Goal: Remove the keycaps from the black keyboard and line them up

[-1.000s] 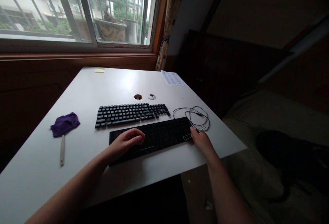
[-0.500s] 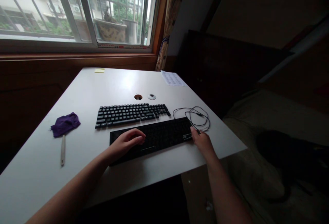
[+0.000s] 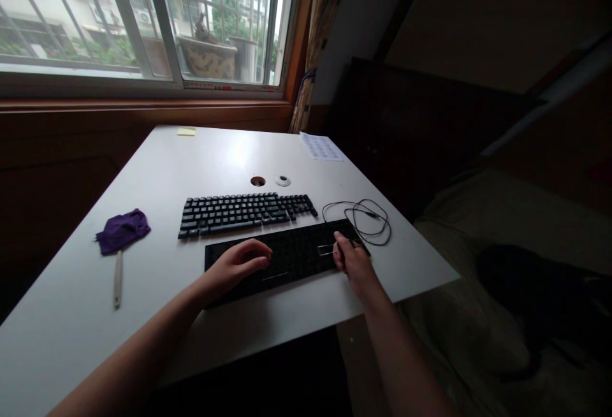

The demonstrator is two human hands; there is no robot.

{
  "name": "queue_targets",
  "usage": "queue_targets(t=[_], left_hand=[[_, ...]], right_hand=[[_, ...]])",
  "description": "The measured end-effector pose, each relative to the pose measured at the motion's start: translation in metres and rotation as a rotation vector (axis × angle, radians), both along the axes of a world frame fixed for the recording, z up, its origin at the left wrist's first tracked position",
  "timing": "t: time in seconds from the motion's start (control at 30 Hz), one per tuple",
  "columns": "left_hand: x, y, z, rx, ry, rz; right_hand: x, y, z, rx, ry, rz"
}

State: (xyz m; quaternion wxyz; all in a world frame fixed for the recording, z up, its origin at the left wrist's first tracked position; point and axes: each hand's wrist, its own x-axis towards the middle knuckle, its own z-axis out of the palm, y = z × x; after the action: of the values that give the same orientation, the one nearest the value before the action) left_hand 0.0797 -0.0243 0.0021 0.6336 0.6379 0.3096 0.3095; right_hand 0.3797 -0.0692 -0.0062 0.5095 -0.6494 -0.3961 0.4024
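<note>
A black keyboard base [image 3: 287, 256] lies slantwise near the front edge of the white table, its top dark and without raised keycaps that I can make out. My left hand [image 3: 241, 261] rests on its left part, fingers loosely curved, thumb apart, nothing seen in them. My right hand [image 3: 351, 257] is closed around a wire keycap puller [image 3: 326, 250], whose thin metal loop points left over the right part of the base. Just behind the base, black keycaps [image 3: 234, 213] are laid out in keyboard order. A thin black cable [image 3: 368, 216] coils at the base's far right.
On the left lies a brush-like tool with a pale handle [image 3: 117, 280], its head wrapped in purple cloth [image 3: 125, 231]. Behind the keycaps are a round table hole [image 3: 258, 182] and its cover [image 3: 282, 181]. Printed paper [image 3: 321, 147] and yellow notes [image 3: 186, 131] lie farther back.
My right hand has moved left with the keycap puller, from the base's right end to over its right part. My left hand stays where it was.
</note>
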Motion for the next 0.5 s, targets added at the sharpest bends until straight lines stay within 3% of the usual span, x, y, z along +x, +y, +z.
queue_targets(t=[0.13,0.27,0.5], left_hand=[[0.001,0.001,-0.008,0.050,-0.014,-0.017],[0.003,0.002,-0.016,0.081,-0.030,0.020],[0.003,0.003,-0.014,0.301,0.079,0.035]], right_hand=[[-0.041,0.006,0.003,-0.016,0.160,0.107],[-0.068,0.016,0.001,0.045,0.145,0.192],[-0.057,0.025,-0.001,0.180,0.158,0.038]])
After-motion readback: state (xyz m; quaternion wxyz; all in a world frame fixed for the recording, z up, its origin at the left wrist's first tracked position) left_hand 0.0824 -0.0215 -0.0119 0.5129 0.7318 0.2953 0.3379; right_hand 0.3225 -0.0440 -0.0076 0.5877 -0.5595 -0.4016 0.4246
